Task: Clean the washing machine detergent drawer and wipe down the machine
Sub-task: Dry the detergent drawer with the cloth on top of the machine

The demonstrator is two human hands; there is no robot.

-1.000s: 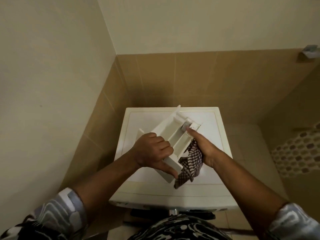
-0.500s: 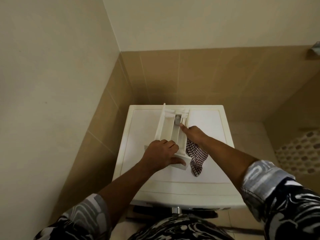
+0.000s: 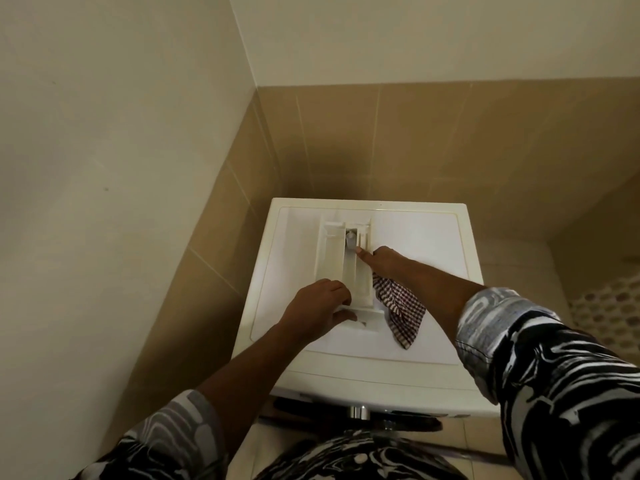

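The drawer lies flat on top of the washing machine, its length running from 12 to 6 o'clock, nearer the lid's 9 o'clock side. Our left grip holds its near end at about 7 o'clock, fingers curled over the outer rim and thumb along the front panel. Our right grip comes in from 3 o'clock, holding the checked cloth bunched in the palm. Its forefinger reaches into the middle channel, just short of the grey cap.

We judge the drawer to be light, stiff, thin plastic, likely to skate on the smooth lid unless pinned. The front panel and outer rims look like the sound places to hold, not the thin dividers or the cap.

A painted wall stands close at 9 o'clock and a tiled wall at 12. Free room lies toward 3 o'clock, and the lid's edge at 6 is an open drop.
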